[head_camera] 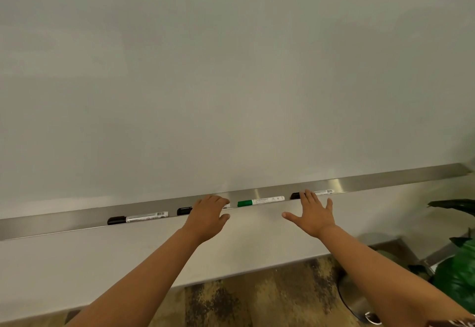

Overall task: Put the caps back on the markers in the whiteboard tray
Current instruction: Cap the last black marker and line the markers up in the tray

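Broad pale whiteboard (231,69), with a long brushed-metal tray (385,181) along its lower edge holding four capped markers in a row (three black-capped, one green-capped (261,201)). Left hand (207,217) over the second marker (184,210), fingers curled and slightly apart, gripping nothing. Right hand (314,215) over the rightmost marker (324,192), fingers spread wide, empty.

Pale grey-white whiteboard (231,69) across nearly the whole view, evenly lit, faint glare low near the middle. Plain light wall (128,262) underneath, down to a thin baseboard edge. Mottled brown-and-tan carpet (270,301) at the bottom. Dark green plant leaves (457,270) at the right edge. Round metal base (357,298) on the floor just beside the plant.
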Motion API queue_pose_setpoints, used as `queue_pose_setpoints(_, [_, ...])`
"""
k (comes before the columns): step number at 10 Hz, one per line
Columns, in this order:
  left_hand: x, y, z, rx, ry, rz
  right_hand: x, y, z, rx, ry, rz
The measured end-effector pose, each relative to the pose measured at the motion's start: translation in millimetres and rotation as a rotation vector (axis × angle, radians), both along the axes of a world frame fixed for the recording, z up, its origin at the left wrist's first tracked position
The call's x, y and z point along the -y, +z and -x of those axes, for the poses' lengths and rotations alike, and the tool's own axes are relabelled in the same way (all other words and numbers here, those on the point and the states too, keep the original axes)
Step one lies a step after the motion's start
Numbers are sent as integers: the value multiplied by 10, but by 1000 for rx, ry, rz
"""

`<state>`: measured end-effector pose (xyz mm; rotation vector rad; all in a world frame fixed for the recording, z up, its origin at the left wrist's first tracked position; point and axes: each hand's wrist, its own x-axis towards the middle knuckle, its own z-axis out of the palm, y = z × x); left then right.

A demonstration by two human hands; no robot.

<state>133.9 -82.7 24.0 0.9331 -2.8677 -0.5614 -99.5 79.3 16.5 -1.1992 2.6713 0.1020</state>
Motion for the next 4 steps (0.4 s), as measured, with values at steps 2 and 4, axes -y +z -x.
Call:
queue_pose_setpoints(2, [-30,-13,-3,-11,24,6,-13,-28,7,-30,12,0])
queue_pose_setpoints(4, [-48,0,-45,-58,50,4,-28,-11,-40,-76,28,112])
